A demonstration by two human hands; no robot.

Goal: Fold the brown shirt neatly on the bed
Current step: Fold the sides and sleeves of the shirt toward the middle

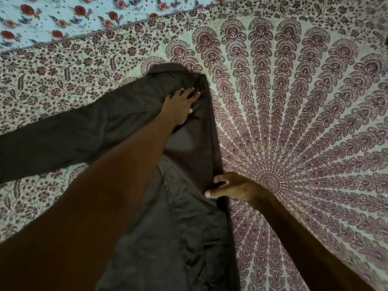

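The bed [315, 206] is covered by a mandala-print bedspread [294, 91], with a rose-patterned sheet [63, 15] beyond it. The brown shirt [189, 238] is laid on the bedspread, pressed near the collar [168, 69] by the flat, spread left hand [180, 106]. Its folded edge is pinched by the right hand [231, 187].

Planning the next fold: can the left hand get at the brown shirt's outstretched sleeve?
Probably yes: the left hand presses the dark brown cloth shirt near its collar, and the outstretched sleeve lies uncovered beside it.
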